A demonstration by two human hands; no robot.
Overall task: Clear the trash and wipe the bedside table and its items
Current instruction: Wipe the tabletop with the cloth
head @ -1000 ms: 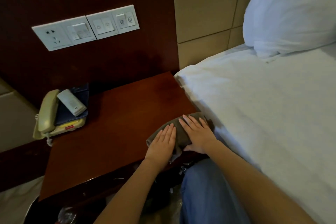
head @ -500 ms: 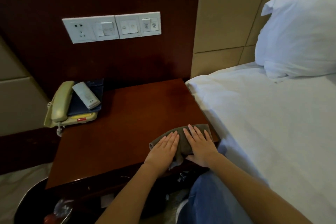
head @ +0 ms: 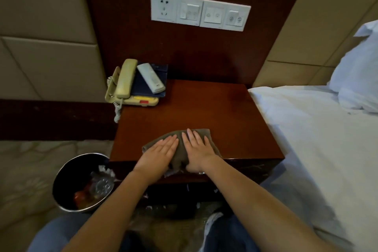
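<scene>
Two flat hands — left hand [head: 158,152], right hand [head: 197,149] — press one cloth [head: 181,149].

**Counter** [head: 204,112]: dark red-brown wood with a glossy top. Directly on it were:
- One grey-brown cloth [head: 202,132], crumpled, at the near edge. It was pressed flat under the straight fingers [head: 170,141] of the left hand [head: 157,156] and right hand [head: 199,154], with its front hanging over the edge below the palms.
- One beige telephone [head: 123,80], handset in its cradle, well beyond the fingers and to their left at the far corner. Its coiled cord hung over the left side.

**Floor** [head: 30,170]: pale and patterned, left of and below the fingers.
- One round metal bin [head: 86,154] stood just beside the counter's near left corner, holding clear plastic and something red.

**Bed** [head: 317,139]: white sheet, right of the fingers, against the counter's right side.
- One white pillow [head: 360,71] lay far right of the fingers.
</scene>
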